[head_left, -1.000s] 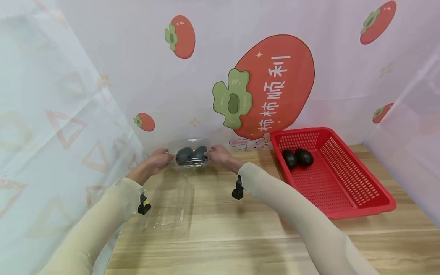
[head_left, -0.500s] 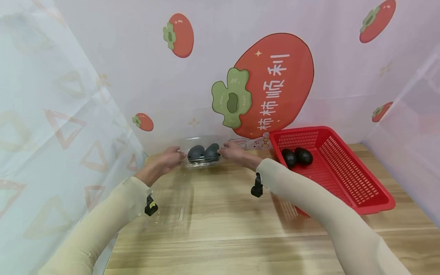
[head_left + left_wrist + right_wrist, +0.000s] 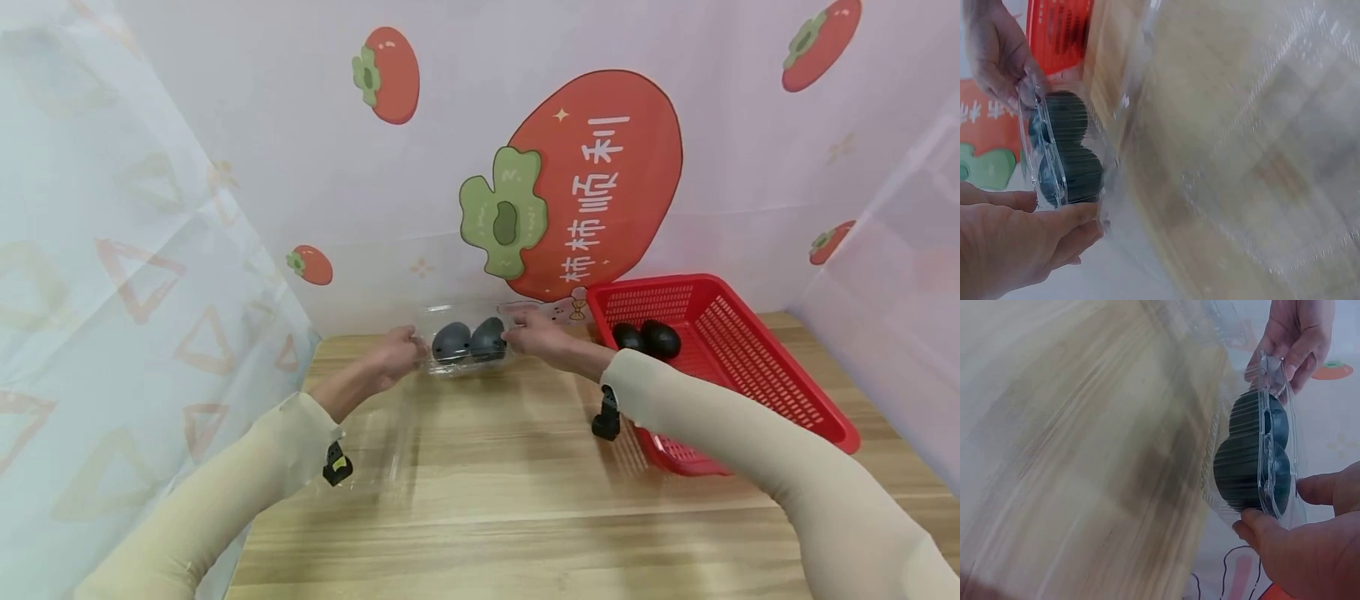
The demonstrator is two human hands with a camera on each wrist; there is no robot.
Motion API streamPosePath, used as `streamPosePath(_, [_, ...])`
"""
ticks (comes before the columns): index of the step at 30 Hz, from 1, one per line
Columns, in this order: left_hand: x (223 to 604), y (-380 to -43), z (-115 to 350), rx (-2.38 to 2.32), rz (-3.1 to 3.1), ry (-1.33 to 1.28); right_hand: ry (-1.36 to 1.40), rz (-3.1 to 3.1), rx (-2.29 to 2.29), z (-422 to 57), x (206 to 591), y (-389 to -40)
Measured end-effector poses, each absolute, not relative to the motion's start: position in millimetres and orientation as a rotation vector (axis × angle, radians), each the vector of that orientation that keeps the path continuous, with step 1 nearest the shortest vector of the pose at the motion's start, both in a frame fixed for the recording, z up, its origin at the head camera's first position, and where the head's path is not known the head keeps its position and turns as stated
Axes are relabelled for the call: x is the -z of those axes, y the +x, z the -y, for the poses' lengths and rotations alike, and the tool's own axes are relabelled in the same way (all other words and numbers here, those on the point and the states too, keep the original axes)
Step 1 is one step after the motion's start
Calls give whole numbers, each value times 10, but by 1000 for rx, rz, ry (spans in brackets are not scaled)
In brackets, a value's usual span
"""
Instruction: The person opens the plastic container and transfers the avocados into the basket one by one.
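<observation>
Two dark avocados [image 3: 488,340] lie side by side inside a clear plastic clamshell box [image 3: 468,367] at the back of the table. My left hand [image 3: 395,353] grips the box's left end, thumb on one side and fingers on the other in the left wrist view. At the opposite end my right hand [image 3: 542,337] pinches the box between thumb and fingers, as the right wrist view shows. The lid lies over the avocados [image 3: 1250,450]. In the right wrist view the box stands out over the wooden tabletop's edge area.
A red plastic basket [image 3: 750,358] on the right holds two more dark avocados [image 3: 660,339]. Another clear plastic container [image 3: 396,454] lies on the wooden table [image 3: 480,533] at the left, partly behind my left forearm. A printed cloth wall [image 3: 420,192] rises behind the table.
Both hands have carried the clear box with its two avocados rightward along the back of the table. The right forearm now covers more of the red basket.
</observation>
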State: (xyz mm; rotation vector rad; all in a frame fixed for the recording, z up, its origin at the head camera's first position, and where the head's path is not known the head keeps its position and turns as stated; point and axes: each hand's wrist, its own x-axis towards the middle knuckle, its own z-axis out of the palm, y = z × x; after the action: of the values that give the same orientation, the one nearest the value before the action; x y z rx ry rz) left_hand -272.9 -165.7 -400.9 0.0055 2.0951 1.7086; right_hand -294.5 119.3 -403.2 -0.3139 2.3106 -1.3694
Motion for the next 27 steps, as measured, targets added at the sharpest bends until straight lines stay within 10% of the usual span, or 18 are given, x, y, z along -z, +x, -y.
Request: streamPosePath(27, [4155, -2289, 1168, -1513, -2068, 133, -208, -2303, 1169, -1730, 4082, -2354])
